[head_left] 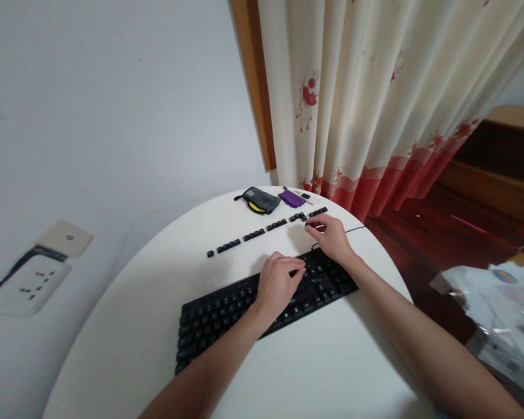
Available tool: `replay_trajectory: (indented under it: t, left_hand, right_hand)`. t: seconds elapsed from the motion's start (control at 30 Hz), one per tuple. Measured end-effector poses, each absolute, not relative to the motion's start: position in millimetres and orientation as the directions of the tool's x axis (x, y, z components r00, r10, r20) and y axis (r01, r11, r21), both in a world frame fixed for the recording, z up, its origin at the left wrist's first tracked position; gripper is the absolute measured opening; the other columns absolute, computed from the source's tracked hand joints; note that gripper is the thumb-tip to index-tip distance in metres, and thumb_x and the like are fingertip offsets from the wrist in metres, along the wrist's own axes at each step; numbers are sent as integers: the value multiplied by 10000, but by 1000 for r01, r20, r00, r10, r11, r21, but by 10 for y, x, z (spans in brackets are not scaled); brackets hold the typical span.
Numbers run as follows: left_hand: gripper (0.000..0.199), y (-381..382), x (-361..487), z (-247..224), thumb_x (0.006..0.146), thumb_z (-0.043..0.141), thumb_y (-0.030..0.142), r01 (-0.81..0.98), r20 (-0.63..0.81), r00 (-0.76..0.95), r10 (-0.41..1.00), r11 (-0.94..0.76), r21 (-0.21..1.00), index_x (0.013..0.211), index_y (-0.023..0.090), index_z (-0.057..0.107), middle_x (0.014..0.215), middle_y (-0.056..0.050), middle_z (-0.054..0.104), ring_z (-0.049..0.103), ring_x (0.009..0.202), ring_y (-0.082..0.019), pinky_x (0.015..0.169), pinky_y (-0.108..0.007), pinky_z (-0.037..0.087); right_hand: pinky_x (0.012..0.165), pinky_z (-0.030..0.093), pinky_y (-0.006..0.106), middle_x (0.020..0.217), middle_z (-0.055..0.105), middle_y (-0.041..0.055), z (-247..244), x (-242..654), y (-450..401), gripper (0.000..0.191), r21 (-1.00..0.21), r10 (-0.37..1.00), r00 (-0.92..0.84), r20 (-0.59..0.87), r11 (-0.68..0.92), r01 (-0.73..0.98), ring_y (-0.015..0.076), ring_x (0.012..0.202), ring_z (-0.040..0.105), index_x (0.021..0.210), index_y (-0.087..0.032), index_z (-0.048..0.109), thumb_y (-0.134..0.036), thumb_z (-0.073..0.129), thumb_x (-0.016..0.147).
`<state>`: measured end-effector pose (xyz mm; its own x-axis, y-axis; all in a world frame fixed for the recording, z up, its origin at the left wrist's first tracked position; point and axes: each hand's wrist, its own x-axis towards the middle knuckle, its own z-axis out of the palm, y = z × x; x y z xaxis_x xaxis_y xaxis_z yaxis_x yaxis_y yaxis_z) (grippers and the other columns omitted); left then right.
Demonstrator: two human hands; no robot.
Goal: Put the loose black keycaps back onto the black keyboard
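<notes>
A black keyboard (227, 311) lies at a slant across the white table. My left hand (279, 285) rests over its right part, thumb and fingers closed together near the upper keys; whether anything is between the fingertips is hidden. My right hand (329, 235) is just beyond the keyboard's far edge, thumb and forefinger pinched on a small black keycap (308, 224). Close to those fingertips runs a row of loose black keycaps (254, 234), set in short groups along the table. A single keycap (210, 254) marks the row's left end.
Behind the row lie a dark grey pouch (266, 201) with a yellow edge, a purple cloth (291, 198) and a thin brush-like tool (306, 198). The keyboard cable (356, 228) crosses the round table's (126, 326) right edge. Curtains (358, 105) hang behind; plastic bags (502, 308) lie at right.
</notes>
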<state>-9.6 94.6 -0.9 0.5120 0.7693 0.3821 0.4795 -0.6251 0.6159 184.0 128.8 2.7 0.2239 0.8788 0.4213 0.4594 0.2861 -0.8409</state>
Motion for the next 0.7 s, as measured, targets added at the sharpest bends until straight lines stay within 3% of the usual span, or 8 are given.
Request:
replay_trajectory:
  t: [0.13,0.3,0.5,0.7]
  left_hand:
    - [118,928,-107,-12,824,710,152,487,394,507,767,-632,603,849,248,774,945,15,769,625,827,-184,787,-368,519]
    - [159,919,-120,-18,845,670,141,482,410,510,756,-646,592,871,258,774,948,12,767,627,801,-188,783,-382,510]
    - [142,901,-116,-14,852,667,151,484,419,506,754,-650,586,860,247,770,955,9,763,618,824,-191,794,-377,510]
    - [168,862,-116,23,870,631,143,511,412,540,734,-675,532,870,241,768,961,-12,750,587,846,-213,791,-391,503]
  right_hand:
    - [702,534,315,869,725,80,69,1850,1245,187,-841,921,149,360,251,480,179,743,652,929,-134,737,-263,690,802]
    - [757,532,320,884,742,60,226,1912,1105,146,-842,964,-137,230,267,468,192,791,672,886,-162,750,-258,711,783]
    - [712,531,306,819,743,32,334,1996,967,110,-824,924,-378,54,255,506,193,749,672,851,-197,760,-242,696,775]
    - [663,522,293,776,733,19,268,1978,954,131,-824,905,-425,-17,228,519,189,699,660,845,-207,760,-189,688,738]
